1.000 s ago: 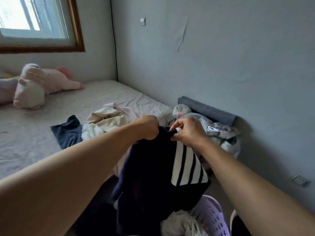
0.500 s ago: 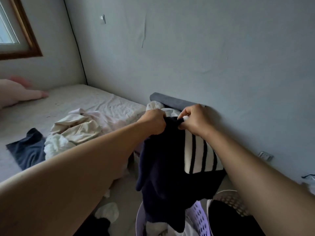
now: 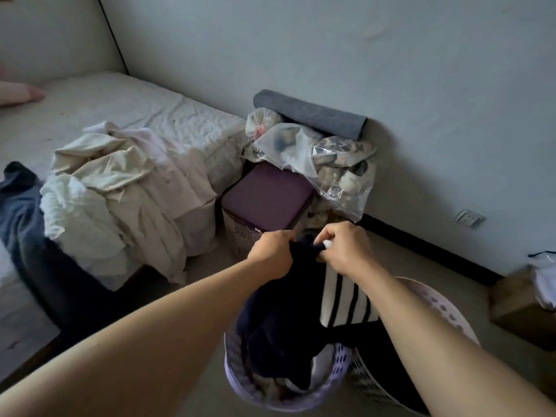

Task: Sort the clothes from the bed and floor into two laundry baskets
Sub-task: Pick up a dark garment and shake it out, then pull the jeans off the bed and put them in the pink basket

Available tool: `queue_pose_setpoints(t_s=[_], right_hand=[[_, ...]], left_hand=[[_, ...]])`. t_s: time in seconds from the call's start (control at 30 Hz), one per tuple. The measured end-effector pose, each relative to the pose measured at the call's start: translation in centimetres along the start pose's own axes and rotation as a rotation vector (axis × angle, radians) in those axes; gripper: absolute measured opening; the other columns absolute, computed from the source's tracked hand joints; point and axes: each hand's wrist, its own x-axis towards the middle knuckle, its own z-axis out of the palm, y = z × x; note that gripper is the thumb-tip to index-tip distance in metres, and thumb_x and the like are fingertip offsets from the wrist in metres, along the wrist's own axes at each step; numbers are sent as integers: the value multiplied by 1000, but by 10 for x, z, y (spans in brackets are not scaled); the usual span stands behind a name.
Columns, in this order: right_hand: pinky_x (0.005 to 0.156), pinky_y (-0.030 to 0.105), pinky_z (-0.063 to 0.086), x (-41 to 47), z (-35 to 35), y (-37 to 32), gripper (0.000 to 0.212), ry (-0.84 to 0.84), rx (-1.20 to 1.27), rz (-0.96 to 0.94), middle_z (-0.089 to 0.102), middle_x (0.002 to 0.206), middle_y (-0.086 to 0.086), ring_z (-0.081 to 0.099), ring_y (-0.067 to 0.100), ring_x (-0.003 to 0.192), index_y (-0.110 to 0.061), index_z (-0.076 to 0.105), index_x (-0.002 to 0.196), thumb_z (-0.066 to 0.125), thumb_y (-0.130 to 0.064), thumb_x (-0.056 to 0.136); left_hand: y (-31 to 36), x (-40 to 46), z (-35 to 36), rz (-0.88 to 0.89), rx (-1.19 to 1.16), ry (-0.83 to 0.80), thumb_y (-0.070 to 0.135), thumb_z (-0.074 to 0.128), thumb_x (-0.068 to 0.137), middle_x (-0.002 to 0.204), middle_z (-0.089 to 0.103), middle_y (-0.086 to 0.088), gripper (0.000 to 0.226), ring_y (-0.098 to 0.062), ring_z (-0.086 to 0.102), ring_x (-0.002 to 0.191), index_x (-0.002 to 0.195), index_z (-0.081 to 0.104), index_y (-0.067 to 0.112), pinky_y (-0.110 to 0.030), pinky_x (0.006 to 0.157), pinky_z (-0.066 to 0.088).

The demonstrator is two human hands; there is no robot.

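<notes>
Both hands hold up a dark navy garment with white stripes point(image 3: 288, 320) by its top edge. My left hand point(image 3: 272, 254) grips the left part, my right hand point(image 3: 346, 251) pinches the right part. The garment hangs down over two laundry baskets on the floor: a lavender basket point(image 3: 240, 383) on the left holding light clothes, and a white basket point(image 3: 445, 311) on the right with dark contents. On the bed point(image 3: 135, 100) lies a heap of cream and white clothes point(image 3: 114, 188), with a blue garment point(image 3: 18, 206) at its left edge.
A purple-topped woven box point(image 3: 264, 197) stands between bed and wall, with plastic bags of items point(image 3: 325, 158) and a grey roll point(image 3: 310, 117) behind it. A wall socket point(image 3: 468, 218) sits low on the right. A brown box point(image 3: 520, 308) stands at far right.
My view has tilted down and right. Both hands have lowered the striped garment toward the baskets, which now show more fully.
</notes>
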Motion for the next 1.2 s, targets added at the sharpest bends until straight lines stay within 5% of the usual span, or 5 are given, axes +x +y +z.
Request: queue_pose_setpoints(t_s=[0.27,0.47,0.73,1.2], right_hand=[[69,24,47,19,55,49,24,-142,13,95,69,95,3,65,22,90,-29,61,73,70,-7,75],[80,29,51,39,92,62,22,-152,74,86,70,100,4,64,25,97,-22,69,89,63,-4,78],[99,28,37,32,159,81,53,-558,-5,207,41,145,7,42,25,131,-17,34,143,50,-13,92],[104,31,36,17,175,6,60,-580,-118,95,40,145,9,40,26,133,-15,35,142,61,-28,89]], left_hand=[[-27,20,62,-57,47,-84,2,45,82,103,65,-16,22,-36,60,98,97,59,9,-40,80,50],[-47,42,82,-117,80,-94,9,45,87,115,64,-5,37,-30,59,108,117,61,25,-31,77,43],[-108,47,117,-212,220,-452,14,49,87,138,51,-6,58,-29,52,123,142,36,27,-39,97,48],[-163,14,73,-281,149,-319,26,55,86,128,56,-10,46,-30,54,117,130,44,17,-36,91,47]])
